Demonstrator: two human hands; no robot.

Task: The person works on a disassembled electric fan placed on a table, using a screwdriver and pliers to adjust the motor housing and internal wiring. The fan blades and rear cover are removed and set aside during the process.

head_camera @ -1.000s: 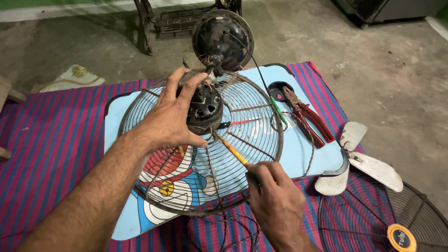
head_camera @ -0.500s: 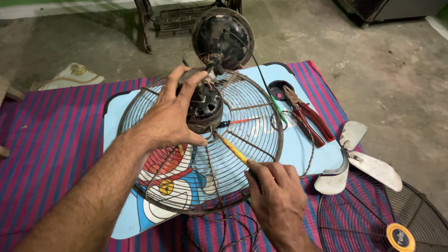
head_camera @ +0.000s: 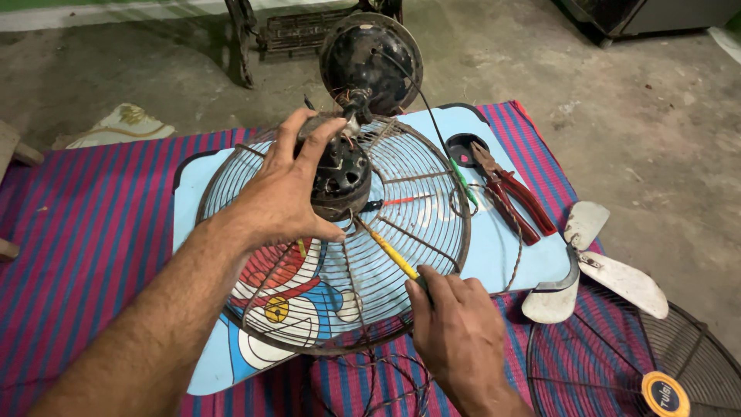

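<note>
Striped cloth [head_camera: 93, 232]; fan motor [head_camera: 340, 174] inside left hand [head_camera: 282, 197] grip.

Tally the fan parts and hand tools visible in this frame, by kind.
Wire fan guards: 2 (one under the motor, one at lower right)
Fan motor: 1, gripped by the left hand
Blade set: 1
Screwdriver: 1, in the right hand
Pliers: 1
Total: 6

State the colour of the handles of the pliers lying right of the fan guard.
Red, seen in the head view: the pliers lie on the light blue board.
</note>
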